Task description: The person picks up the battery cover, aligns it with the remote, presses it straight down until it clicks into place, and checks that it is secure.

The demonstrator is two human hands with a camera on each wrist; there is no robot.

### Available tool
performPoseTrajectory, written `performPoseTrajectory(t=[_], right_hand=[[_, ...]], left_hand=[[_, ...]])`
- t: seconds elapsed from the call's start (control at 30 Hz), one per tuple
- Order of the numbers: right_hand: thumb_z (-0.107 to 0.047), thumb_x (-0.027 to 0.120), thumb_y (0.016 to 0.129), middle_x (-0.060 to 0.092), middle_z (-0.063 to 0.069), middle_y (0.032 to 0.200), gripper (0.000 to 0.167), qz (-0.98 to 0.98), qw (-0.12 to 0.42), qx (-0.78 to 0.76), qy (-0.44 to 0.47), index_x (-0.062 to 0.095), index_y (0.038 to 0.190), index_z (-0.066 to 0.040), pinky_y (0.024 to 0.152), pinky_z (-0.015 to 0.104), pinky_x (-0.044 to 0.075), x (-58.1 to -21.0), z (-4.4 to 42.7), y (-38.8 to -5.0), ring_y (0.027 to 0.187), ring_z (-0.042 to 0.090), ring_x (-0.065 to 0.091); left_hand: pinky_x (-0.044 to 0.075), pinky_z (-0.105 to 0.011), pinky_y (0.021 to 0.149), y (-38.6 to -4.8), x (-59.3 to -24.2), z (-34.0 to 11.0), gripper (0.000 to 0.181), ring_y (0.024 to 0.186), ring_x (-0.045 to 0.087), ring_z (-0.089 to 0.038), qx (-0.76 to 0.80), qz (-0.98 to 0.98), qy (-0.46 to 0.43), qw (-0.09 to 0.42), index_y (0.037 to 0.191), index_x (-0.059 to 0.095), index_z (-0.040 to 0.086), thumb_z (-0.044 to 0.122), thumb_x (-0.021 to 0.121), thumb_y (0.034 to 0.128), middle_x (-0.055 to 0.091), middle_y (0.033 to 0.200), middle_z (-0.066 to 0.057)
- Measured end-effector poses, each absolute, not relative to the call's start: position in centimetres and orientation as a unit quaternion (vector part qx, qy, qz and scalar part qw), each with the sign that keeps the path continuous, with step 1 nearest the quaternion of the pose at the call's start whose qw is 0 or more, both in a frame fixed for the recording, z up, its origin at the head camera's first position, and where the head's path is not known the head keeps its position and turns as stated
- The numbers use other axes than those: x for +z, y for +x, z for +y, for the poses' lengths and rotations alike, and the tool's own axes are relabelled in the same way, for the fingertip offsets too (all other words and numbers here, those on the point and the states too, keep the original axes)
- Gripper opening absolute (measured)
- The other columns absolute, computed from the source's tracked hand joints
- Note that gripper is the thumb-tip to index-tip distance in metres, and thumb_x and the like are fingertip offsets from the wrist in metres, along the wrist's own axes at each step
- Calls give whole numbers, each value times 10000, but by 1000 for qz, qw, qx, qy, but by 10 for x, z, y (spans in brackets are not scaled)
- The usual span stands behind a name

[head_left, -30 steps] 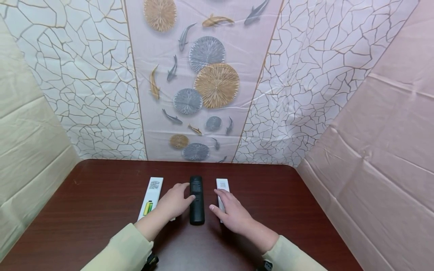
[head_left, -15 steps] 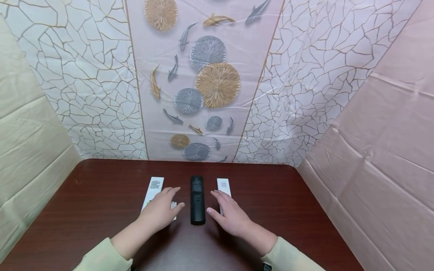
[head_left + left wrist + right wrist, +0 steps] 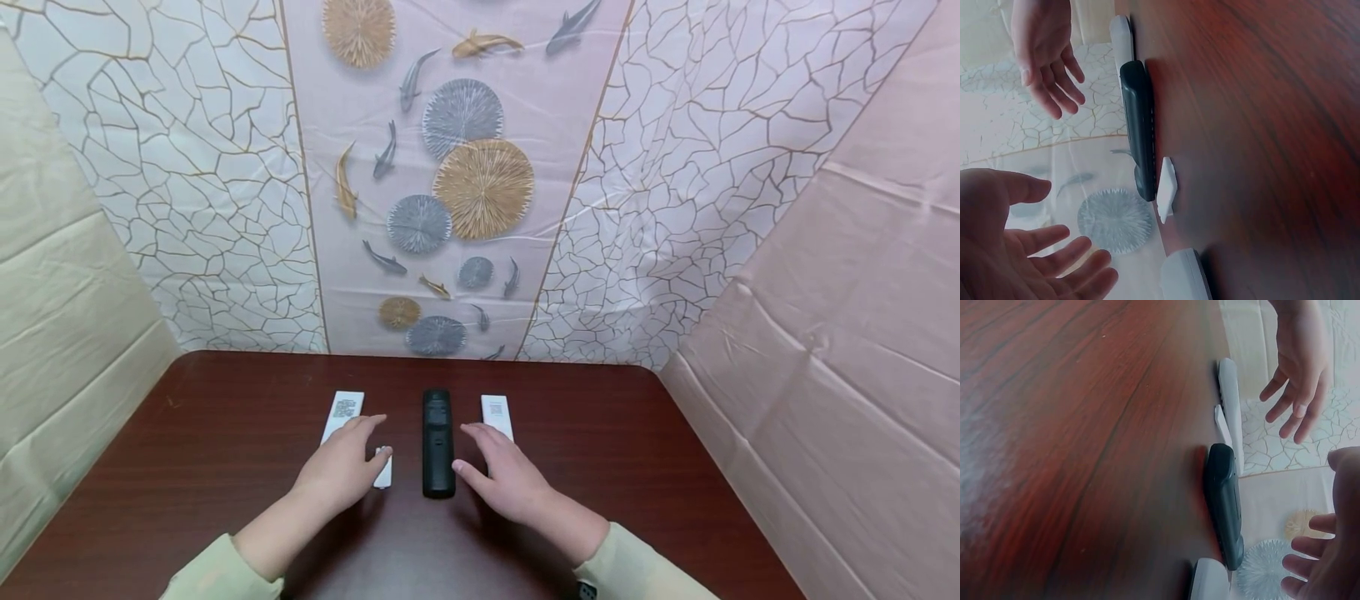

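My left hand (image 3: 337, 467) hovers over a white remote control (image 3: 345, 410), hiding its near half. Its fingers are spread and hold nothing. Beside the thumb lies a small white battery cover (image 3: 383, 472), partly hidden by the hand. A black remote control (image 3: 438, 450) lies back side up between the hands. My right hand (image 3: 510, 479) is raised above a second white remote control (image 3: 496, 412) and covers its near part. Its fingers are parted too, with nothing in them. Both wrist views show the hands apart from the remotes, including the black remote (image 3: 1138, 125).
Everything lies on a dark reddish wooden table (image 3: 637, 467). A patterned cloth (image 3: 465, 275) hangs at its back edge. Pale cloth walls stand to the left (image 3: 75, 275) and right (image 3: 847, 333).
My left hand has drawn back left from the black remote, now covering the green-yellow batteries seen earlier in the left white remote. My right hand has shifted slightly left. The remotes stay put.
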State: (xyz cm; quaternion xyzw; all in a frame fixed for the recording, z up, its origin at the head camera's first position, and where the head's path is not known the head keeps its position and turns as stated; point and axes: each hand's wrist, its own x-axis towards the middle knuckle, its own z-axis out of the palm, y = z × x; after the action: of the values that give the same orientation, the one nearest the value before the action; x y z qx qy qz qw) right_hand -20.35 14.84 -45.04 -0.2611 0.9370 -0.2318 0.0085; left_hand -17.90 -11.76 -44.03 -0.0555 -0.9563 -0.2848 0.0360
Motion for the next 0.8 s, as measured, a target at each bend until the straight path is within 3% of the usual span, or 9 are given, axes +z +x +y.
performPoseTrajectory(t=[0.23, 0.57, 0.8], right_hand=[[-380, 578, 993, 526, 51, 1409, 521, 932, -8, -223, -287, 502, 1433, -111, 1083, 469, 388, -453, 132, -207, 1323, 228, 469], [-360, 585, 992, 569, 26, 1347, 447, 932, 11, -189, -308, 574, 1377, -133, 1060, 456, 407, -455, 102, -211, 1270, 221, 508], [-353, 599, 987, 573, 21, 1337, 436, 933, 11, -142, -329, 591, 1362, -132, 1045, 434, 419, -458, 80, -215, 1259, 215, 512]], left_hand=[[438, -569, 996, -181, -444, -130, 517, 1279, 495, -418, -274, -960, -34, 44, 1392, 529, 9, 235, 625, 937, 514, 1395, -241], [502, -570, 831, -193, -451, -151, 600, 1114, 529, -467, -245, -970, 12, 8, 1389, 472, -75, 189, 631, 874, 470, 1338, -335], [468, -615, 883, -201, -455, -162, 645, 1199, 459, -527, -243, -968, 39, -48, 1424, 381, -122, 204, 617, 919, 427, 1363, -370]])
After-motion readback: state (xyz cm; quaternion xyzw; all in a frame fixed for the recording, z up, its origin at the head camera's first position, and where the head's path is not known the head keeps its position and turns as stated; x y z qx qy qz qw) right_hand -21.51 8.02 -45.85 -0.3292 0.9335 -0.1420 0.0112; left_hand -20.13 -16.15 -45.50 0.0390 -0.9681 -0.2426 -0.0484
